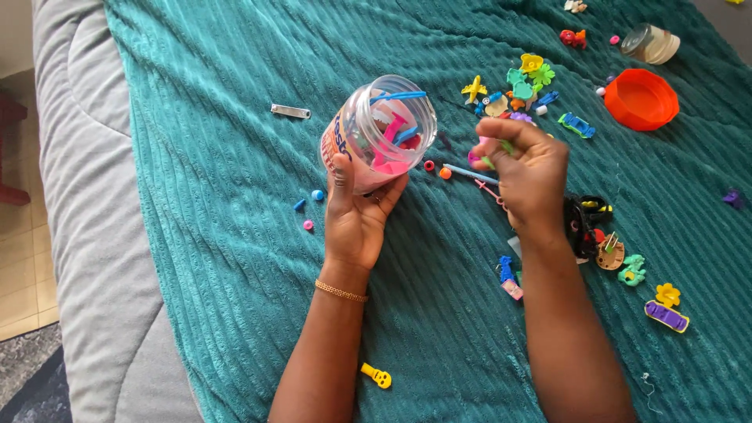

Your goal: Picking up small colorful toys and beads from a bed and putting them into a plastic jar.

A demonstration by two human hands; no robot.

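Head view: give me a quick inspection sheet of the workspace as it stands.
Surface: teal ribbed blanket over a grey quilt.
Job's things: clear plastic jar, tilted with its mouth toward the camera, pink and blue pieces inside; small pink and green pieces in the right hand.
Clutter: orange lid, second clear jar on its side, small toys and beads scattered at right, yellow piece near the left arm, metal clip.
Grippers: left hand cradles the jar from below; right hand, fingers closed on the small pieces.
Cables: nothing seen.
Surroundings: tiled floor at left.
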